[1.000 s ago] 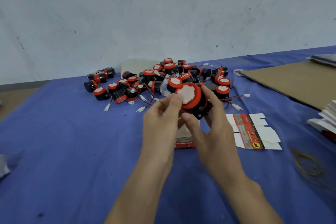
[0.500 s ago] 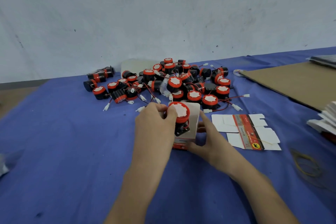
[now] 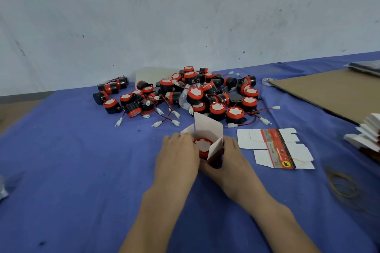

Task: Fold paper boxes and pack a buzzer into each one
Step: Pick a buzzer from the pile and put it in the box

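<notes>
Fingers [image 3: 179, 139] of the left hand [image 3: 176, 156] curl round the near-left side of the paper box [image 3: 216, 157], right hand [image 3: 232, 152] grips the other side, so both are closed on it. Buzzer [image 3: 202, 146] sits inside, red face up, top flaps [image 3: 208, 128] open. Head view's blurry there, so can't tell where its wire went. If it's sticking out, the lid flap will probably pinch it or bulge.

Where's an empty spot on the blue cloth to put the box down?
The blue cloth is bare left of the left hand, nearer than the buzzer pile. A smaller gap lies between the flat box blank and the cardboard sheet. Crowded: the pile and around the rubber bands.
</notes>
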Motion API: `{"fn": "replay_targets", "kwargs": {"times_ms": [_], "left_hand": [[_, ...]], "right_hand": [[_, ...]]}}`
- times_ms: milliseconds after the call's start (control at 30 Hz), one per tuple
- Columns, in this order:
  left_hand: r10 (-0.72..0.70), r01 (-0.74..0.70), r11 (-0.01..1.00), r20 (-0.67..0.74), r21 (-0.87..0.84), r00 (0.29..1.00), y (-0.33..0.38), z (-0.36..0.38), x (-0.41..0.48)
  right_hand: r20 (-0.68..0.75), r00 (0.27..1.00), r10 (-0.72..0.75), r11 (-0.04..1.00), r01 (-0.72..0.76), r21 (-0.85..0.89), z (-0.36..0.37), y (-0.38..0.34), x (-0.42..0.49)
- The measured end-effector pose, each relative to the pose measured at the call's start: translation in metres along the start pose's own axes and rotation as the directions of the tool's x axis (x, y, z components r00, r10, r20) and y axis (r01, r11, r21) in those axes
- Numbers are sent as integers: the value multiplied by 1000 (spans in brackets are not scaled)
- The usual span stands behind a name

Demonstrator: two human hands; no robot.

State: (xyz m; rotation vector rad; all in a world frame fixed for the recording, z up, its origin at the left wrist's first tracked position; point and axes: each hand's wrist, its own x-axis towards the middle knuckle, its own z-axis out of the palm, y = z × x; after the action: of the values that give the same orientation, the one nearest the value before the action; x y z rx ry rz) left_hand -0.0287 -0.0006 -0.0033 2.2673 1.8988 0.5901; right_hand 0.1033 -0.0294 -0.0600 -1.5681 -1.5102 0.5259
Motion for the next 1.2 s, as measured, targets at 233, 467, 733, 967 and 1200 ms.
{"fn": "replay_targets", "kwargs": {"times_ms": [233,467,733,967,1200], "left_hand": [[94,-95,984,-11,-150,995,-19,6,2],[134,-197,957,-277,-211,951,-20,18,1],[9,-109,921,-261,-374,965,-13,23,-1],[180,-213,974,-299,-83,937,-17,25,0],[116,-88,979,-150,184,982,-22,20,8]], "right_hand": [[16,999,29,1000,-29,3,-8,-1,1],[40,999,20,1000,-20,1,-8,3,0],[60,998,35,999,-35,7,-10,3,1],[61,998,31,999,-32,15,-7,4,2],[71,997,22,1000,-23,4,-7,5,3]]}}
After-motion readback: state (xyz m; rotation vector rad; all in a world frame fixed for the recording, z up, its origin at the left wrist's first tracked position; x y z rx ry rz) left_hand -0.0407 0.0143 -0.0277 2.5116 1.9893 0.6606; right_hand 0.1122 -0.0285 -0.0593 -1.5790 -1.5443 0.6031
